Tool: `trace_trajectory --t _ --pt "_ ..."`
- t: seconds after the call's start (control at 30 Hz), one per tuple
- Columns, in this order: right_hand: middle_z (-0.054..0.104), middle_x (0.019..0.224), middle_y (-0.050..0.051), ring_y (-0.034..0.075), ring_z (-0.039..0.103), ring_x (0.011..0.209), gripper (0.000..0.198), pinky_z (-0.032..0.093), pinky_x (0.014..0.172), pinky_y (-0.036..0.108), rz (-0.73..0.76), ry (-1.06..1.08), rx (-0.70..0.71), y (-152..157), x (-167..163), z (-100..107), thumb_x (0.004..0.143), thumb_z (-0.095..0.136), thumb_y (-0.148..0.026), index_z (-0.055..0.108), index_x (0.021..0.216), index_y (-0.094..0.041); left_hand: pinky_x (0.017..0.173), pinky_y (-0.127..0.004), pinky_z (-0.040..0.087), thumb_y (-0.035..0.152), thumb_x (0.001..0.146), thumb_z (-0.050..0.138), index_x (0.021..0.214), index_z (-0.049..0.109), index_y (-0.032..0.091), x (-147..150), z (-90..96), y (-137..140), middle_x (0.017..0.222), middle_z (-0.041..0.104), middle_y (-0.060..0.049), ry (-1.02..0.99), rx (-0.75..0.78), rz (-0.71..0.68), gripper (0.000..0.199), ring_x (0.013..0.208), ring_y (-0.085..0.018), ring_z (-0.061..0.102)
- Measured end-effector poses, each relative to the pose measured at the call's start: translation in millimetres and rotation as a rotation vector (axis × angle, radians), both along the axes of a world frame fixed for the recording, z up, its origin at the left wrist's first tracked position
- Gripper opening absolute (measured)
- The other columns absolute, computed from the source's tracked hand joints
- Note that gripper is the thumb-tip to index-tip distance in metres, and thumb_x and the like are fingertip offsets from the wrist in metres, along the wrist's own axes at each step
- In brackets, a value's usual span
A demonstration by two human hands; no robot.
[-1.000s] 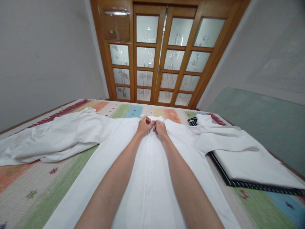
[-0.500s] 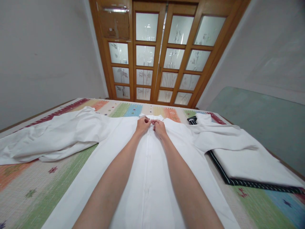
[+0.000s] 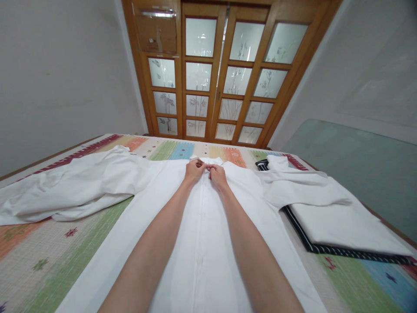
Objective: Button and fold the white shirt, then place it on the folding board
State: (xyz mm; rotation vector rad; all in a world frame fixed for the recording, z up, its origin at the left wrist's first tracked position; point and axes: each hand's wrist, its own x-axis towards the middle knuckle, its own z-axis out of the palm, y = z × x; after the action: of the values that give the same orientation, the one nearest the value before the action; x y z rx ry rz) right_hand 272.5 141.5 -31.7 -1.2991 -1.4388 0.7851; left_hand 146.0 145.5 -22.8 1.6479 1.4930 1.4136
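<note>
A white button-front shirt (image 3: 176,256) lies face up and spread flat, its collar (image 3: 215,160) at the far end and its sleeves out to both sides. Just below the collar, my left hand (image 3: 194,169) pinches the front edge of the shirt between thumb and fingers. My right hand (image 3: 216,174) is closed on the same spot from the other side, with its fingertips touching or nearly touching those of the left. Whatever small part sits between the fingertips, such as a button, is hidden. The placket runs down between my forearms.
Under the shirt is a colourful striped cloth (image 3: 78,243). On the right, folded white fabric (image 3: 342,228) lies over a black striped piece (image 3: 358,252), partly beneath the right sleeve. Beyond stand wooden glass-paned doors (image 3: 215,87), with a pale green panel (image 3: 352,161) at right.
Almost nothing differs. Both hands stay at the collar, with only a slight shift of the fingers; the shirt keeps its place.
</note>
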Motion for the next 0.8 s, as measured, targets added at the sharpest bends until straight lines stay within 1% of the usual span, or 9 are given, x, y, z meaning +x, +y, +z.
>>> trace_trajectory --t 0.07,0.17,0.23,0.37,0.5,0.63,0.8 --pt "0.072 0.068 0.001 0.012 0.059 0.051 0.036 0.049 0.059 0.022 -0.003 0.000 -0.003 -0.2 0.0 0.0 0.074 0.043 -0.014 0.076 0.087 -0.014 0.071 -0.027 0.052 0.024 0.074 0.067 0.071 0.067 0.018 -0.4 0.1 0.2 0.072 0.071 -0.002 -0.005 -0.010 -0.009 0.007 0.071 -0.016 0.067" --pt "0.075 0.075 0.003 0.014 0.062 0.056 0.034 0.050 0.061 0.023 -0.017 -0.021 -0.005 -0.8 -0.5 0.2 0.073 0.046 -0.014 0.077 0.085 -0.016 0.071 -0.027 0.051 0.022 0.074 0.066 0.068 0.066 0.018 -0.8 0.5 0.7 0.068 0.070 -0.001 -0.013 -0.024 0.005 0.008 0.069 -0.016 0.067" --pt "0.076 0.080 0.004 0.016 0.065 0.062 0.033 0.051 0.064 0.025 -0.031 -0.044 0.010 -1.6 -1.0 0.7 0.073 0.048 -0.014 0.078 0.084 -0.017 0.071 -0.027 0.051 0.022 0.074 0.066 0.067 0.066 0.017 -1.0 1.0 1.0 0.067 0.069 -0.001 -0.022 -0.034 0.022 0.008 0.068 -0.016 0.066" --pt "0.077 0.086 0.005 0.019 0.069 0.076 0.029 0.053 0.072 0.027 -0.063 -0.085 0.053 -2.7 -2.5 1.5 0.074 0.051 -0.014 0.079 0.081 -0.019 0.068 -0.026 0.050 0.023 0.074 0.065 0.066 0.065 0.018 -1.2 1.4 1.7 0.065 0.069 -0.001 -0.058 -0.047 0.010 0.010 0.067 -0.016 0.066" --pt "0.078 0.087 0.006 0.020 0.070 0.078 0.028 0.054 0.075 0.029 -0.074 -0.101 0.059 -2.2 -4.2 0.7 0.074 0.052 -0.014 0.079 0.081 -0.019 0.066 -0.026 0.050 0.023 0.074 0.066 0.066 0.065 0.017 -1.0 -0.3 2.9 0.064 0.069 -0.001 -0.080 -0.051 0.008 0.010 0.064 -0.016 0.066" --pt "0.077 0.083 0.005 0.020 0.070 0.077 0.026 0.053 0.077 0.030 -0.083 -0.090 0.086 -2.0 -4.9 -0.8 0.074 0.053 -0.014 0.078 0.078 -0.019 0.066 -0.026 0.051 0.021 0.074 0.066 0.067 0.065 0.017 -0.9 -1.7 4.0 0.065 0.069 -0.001 -0.113 -0.053 -0.002 0.008 0.062 -0.015 0.066" --pt "0.077 0.083 0.006 0.022 0.069 0.086 0.025 0.050 0.088 0.032 -0.095 -0.159 0.162 -2.4 -4.6 -2.3 0.075 0.055 -0.013 0.078 0.076 -0.020 0.063 -0.025 0.051 0.020 0.075 0.066 0.067 0.064 0.017 -0.8 -2.6 5.5 0.065 0.068 -0.001 -0.163 -0.063 -0.012 0.009 0.060 -0.014 0.065"
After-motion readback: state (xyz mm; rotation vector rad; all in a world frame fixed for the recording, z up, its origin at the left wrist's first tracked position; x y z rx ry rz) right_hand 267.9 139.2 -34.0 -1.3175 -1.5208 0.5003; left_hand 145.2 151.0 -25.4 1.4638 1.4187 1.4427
